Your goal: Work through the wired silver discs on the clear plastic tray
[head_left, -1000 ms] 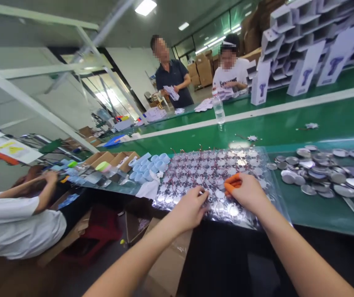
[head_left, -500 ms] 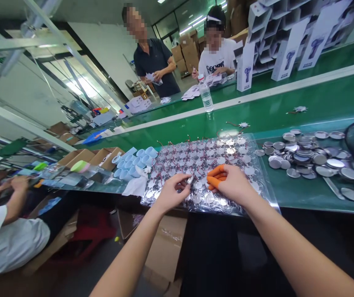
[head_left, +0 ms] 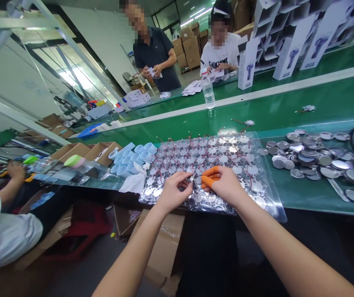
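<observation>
My left hand (head_left: 177, 190) is closed in a pinch on a small silvery part (head_left: 192, 177), too small to name. Just right of it is my right hand (head_left: 223, 181), with orange covers on some fingers. Those fingers are curled together close to the silvery part; whatever they hold, if anything, is hidden. Both hands are over a clear plastic tray (head_left: 276, 206) filled with rows of round silvery discs (head_left: 253, 170), many with thin red wires.
Loose metal discs (head_left: 311, 154) are heaped at the right. Light-blue cups (head_left: 132, 159) and a white cloth (head_left: 132, 183) lie left of the tray. A water bottle (head_left: 208, 90) and white boxes (head_left: 247, 68) stand beyond. Two people are across the bench, another at the left.
My right hand has come nearer to my left fingertips, narrowing the gap. The left hand keeps its pinch on the silvery part. The camera view has shifted slightly.
</observation>
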